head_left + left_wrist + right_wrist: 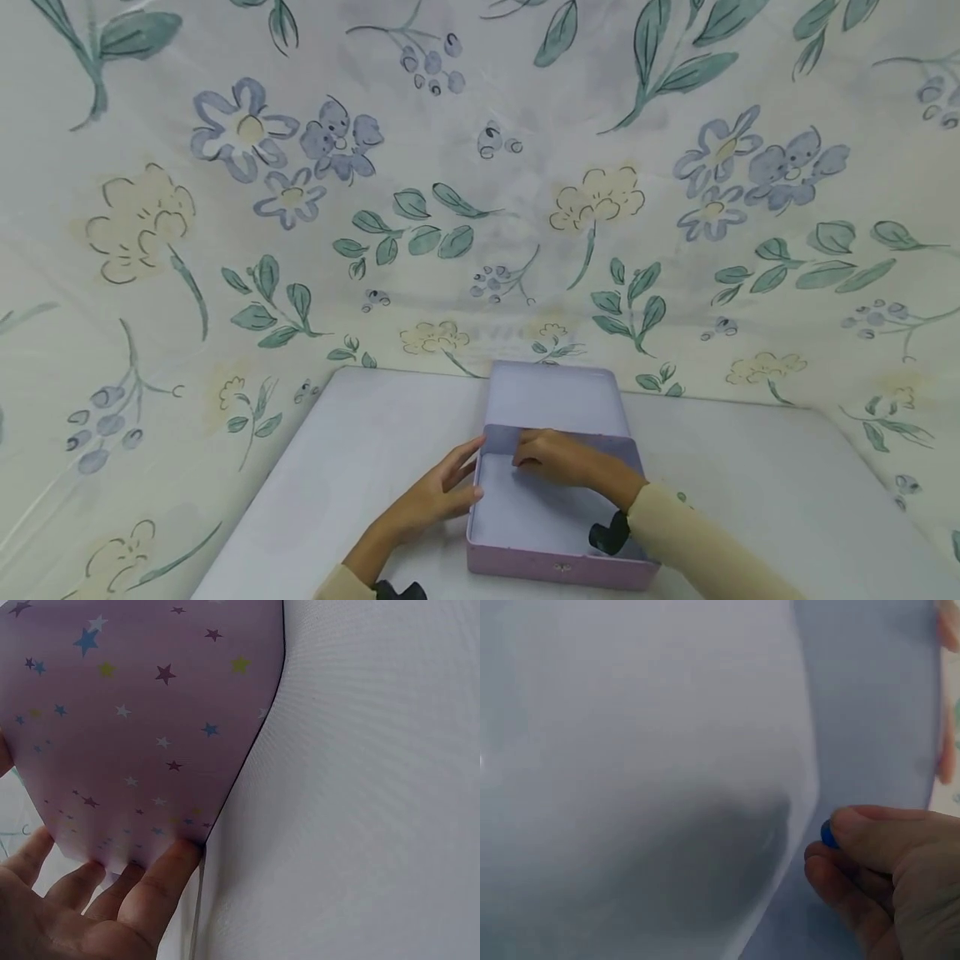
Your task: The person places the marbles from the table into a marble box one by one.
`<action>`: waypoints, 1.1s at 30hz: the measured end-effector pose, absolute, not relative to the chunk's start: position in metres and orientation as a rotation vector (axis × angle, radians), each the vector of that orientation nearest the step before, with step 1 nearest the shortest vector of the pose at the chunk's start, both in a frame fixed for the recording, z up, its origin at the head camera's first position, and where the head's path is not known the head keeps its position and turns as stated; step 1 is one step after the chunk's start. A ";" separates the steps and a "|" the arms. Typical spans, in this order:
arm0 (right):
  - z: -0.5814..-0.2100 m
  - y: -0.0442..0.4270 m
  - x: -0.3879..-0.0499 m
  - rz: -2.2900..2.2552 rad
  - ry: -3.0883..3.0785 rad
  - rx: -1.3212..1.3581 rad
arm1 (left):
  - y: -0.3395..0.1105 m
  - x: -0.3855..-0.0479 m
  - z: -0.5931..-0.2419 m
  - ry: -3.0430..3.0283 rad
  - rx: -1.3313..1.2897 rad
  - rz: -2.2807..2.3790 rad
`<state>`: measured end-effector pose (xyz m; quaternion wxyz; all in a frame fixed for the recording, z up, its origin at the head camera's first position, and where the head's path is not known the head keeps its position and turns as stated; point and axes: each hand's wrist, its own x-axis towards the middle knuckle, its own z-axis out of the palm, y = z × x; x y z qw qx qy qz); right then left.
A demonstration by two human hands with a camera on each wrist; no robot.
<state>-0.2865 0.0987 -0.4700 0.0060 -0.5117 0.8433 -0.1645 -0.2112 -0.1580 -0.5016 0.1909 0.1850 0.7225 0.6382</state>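
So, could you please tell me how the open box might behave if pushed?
The open box would probably keep its shape, since it looks straight-sided and crisp-edged. It seems likelier to slide than tip, being low and broad on the table. Its lid may wobble or swing, as it stands open at the back.

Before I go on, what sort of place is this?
Perhaps a screened-off tabletop workspace or recording booth: a white table, a floral backdrop close behind it, and a black wrist-worn device suggest that.
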 end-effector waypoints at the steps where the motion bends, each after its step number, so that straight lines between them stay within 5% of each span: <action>1: -0.471 0.098 -0.286 -0.511 2.637 -1.602 | -0.158 -0.212 -0.501 2.030 0.517 1.795; 33: -0.481 0.091 -0.284 -0.413 2.601 -1.630 | -0.158 -0.210 -0.500 2.066 0.504 1.770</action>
